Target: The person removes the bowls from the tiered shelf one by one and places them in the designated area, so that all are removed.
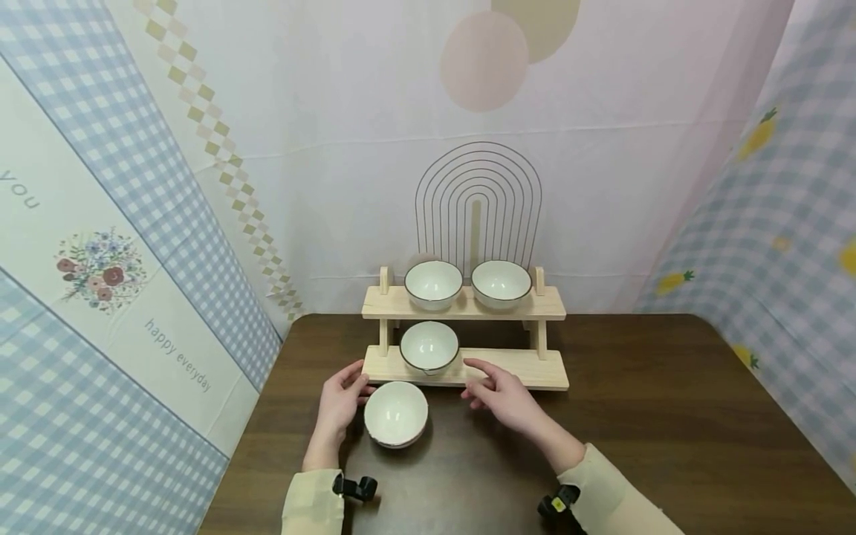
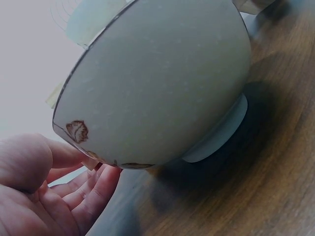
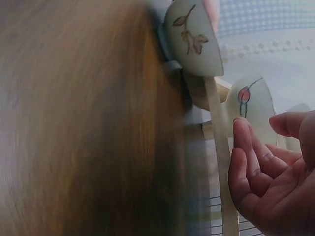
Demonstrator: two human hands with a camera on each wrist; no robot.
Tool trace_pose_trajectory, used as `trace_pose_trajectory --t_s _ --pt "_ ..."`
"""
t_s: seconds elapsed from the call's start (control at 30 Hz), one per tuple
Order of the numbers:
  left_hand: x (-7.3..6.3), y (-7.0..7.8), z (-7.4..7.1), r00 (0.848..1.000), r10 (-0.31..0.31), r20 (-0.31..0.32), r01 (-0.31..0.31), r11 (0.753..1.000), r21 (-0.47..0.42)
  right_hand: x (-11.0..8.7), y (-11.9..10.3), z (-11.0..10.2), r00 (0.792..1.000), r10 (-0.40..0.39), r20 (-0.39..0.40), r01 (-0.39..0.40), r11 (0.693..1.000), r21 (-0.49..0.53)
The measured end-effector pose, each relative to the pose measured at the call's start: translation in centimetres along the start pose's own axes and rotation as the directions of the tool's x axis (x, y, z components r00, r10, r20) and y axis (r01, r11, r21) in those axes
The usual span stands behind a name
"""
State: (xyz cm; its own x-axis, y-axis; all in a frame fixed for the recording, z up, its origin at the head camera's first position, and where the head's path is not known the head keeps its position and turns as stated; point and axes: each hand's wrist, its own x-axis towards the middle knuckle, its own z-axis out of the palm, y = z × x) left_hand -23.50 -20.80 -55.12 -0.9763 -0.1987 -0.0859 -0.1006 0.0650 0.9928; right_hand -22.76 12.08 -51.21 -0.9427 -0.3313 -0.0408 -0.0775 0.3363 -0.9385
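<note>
A white bowl [image 1: 396, 413] with a dark rim and brown leaf decoration stands on the table in front of a two-tier wooden rack. Just left of it is my left hand [image 1: 339, 400], its fingers loosely bent between the bowl and the rack's lower left corner. In the left wrist view the fingertips [image 2: 106, 184] show right at that bowl's decorated side. My right hand [image 1: 503, 397] hovers at the front edge of the lower shelf [image 1: 511, 365], fingers relaxed and holding nothing. Left of it, another bowl [image 1: 429, 346] sits on this shelf.
Two more white bowls, one at left [image 1: 433, 284] and one at right [image 1: 501, 283], stand on the upper shelf [image 1: 468, 306]. Behind the brown wooden table [image 1: 635, 416] hangs a patterned cloth [image 1: 348, 193]; checked cloths flank both sides.
</note>
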Motion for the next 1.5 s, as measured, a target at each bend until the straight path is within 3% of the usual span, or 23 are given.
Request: trace_pose_trajectory --t_s 0.13,0.47,0.93,1.5 --pt "0.0 0.0 0.1 1.0 -0.003 -0.004 0.003 1.0 0.003 0.5 0.4 -0.7 0.999 -0.018 0.044 0.02 0.999 -0.032" --pt "0.0 0.0 0.1 1.0 -0.006 -0.002 0.006 1.0 0.007 1.5 0.8 -1.9 0.996 0.002 0.091 -0.009 0.997 0.075" --pt "0.3 -0.2 0.2 1.0 -0.008 -0.019 0.009 1.0 0.02 3.2 0.9 -2.9 0.989 -0.01 0.144 0.003 0.999 0.046" --pt "0.4 -0.3 0.4 1.0 -0.008 -0.019 0.009 1.0 0.014 4.6 0.3 -2.1 0.995 -0.038 0.092 0.039 0.999 -0.003"
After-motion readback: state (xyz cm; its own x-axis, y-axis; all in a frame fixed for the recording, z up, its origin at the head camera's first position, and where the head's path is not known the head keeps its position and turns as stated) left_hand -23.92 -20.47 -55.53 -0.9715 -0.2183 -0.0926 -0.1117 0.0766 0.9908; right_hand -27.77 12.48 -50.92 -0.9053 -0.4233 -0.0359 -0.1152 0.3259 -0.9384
